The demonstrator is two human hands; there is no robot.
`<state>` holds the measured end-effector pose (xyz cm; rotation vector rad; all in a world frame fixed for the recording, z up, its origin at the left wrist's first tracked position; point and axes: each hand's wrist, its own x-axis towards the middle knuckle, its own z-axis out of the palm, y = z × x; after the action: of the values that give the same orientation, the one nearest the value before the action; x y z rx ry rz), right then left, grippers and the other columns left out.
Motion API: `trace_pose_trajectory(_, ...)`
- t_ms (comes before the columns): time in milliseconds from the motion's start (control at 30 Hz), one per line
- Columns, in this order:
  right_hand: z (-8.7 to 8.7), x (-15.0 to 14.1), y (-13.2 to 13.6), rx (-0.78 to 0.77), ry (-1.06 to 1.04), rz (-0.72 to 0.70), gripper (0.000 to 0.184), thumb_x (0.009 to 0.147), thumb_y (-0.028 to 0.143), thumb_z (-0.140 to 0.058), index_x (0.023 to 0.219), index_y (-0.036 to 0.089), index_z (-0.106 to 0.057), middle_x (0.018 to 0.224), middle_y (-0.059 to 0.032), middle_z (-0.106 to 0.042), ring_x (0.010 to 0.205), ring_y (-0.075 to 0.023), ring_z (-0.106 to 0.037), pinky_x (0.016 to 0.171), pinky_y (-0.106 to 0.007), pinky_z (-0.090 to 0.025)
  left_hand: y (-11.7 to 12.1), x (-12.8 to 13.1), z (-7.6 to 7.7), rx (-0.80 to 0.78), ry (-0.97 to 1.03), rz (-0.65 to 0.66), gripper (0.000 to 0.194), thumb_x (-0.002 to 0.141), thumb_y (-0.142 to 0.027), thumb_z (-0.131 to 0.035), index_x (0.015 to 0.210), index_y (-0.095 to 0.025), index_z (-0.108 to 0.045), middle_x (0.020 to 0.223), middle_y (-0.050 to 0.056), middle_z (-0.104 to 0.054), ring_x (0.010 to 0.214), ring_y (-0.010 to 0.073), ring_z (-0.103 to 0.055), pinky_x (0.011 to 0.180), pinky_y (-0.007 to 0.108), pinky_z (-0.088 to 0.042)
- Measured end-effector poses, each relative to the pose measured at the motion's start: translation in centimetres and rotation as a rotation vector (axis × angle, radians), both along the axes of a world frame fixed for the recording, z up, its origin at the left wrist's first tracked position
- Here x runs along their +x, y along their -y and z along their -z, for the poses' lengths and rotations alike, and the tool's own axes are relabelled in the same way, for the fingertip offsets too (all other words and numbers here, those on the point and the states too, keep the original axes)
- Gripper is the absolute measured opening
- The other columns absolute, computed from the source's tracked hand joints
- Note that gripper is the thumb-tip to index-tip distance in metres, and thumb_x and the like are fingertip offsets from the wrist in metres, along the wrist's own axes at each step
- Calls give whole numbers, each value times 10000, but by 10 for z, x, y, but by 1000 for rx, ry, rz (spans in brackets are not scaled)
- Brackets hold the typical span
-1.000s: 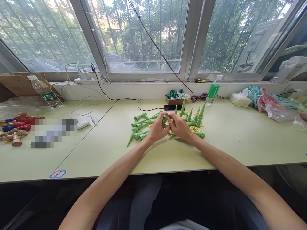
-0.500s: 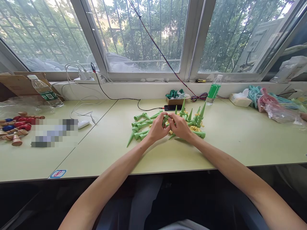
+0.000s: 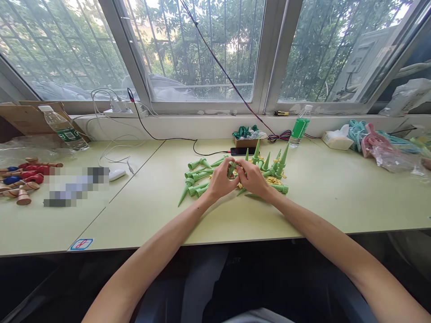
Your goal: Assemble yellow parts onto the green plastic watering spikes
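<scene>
Both my hands meet over a pile of green plastic parts on the table. My left hand is closed around a green plastic watering spike, whose ribbed end shows between thumb and fingers. The fingers of my right hand are pinched together at that same spike; part of the grip is hidden. To the left lie several tapered green spikes with ribbed collars. On the right, more spikes stand or lean, points up, among small yellow pieces.
Behind the pile are a phone on a cable and a small box of green material. A water bottle stands back right, near a tissue box. Wooden kendama toys and another bottle are at left.
Hardly anything differs. Both hands stay together at the spike, with at most a slight shift of the right fingers.
</scene>
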<state>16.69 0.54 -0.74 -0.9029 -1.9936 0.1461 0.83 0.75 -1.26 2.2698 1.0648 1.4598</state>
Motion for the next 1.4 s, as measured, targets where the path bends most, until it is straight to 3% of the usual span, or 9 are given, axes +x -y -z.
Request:
trace_pose_trajectory(567, 2, 0, -1, 12, 1, -28, 257, 1056, 275, -332, 1078, 225, -582, 916, -72, -651, 783, -203, -580, 752, -330, -453, 0, 0, 0, 11, 31, 17, 373, 773, -207, -646, 1108, -239, -485, 725, -63, -537, 627, 104, -512, 624, 230, -425)
trace_pose_trajectory(1100, 4, 2, -5, 12, -18, -63, 280, 1062, 283, -330, 1143, 232, -593, 962, -75, -656, 851, -206, -600, 767, -325, -469, -1, -1, 0, -8, 57, 45, 407, 749, -171, -660, 1115, -239, -497, 791, -36, -604, 635, 100, -548, 625, 232, -456)
trace_pose_trajectory(1400, 3, 1, -6, 46, -29, -54, 263, 1043, 251, -332, 1080, 225, -591, 938, -85, -664, 830, -211, -604, 775, -346, -481, -3, 0, 2, -31, 91, 54, 466, 730, -179, -687, 1140, -243, -475, 734, -64, -550, 603, 93, -536, 601, 225, -442)
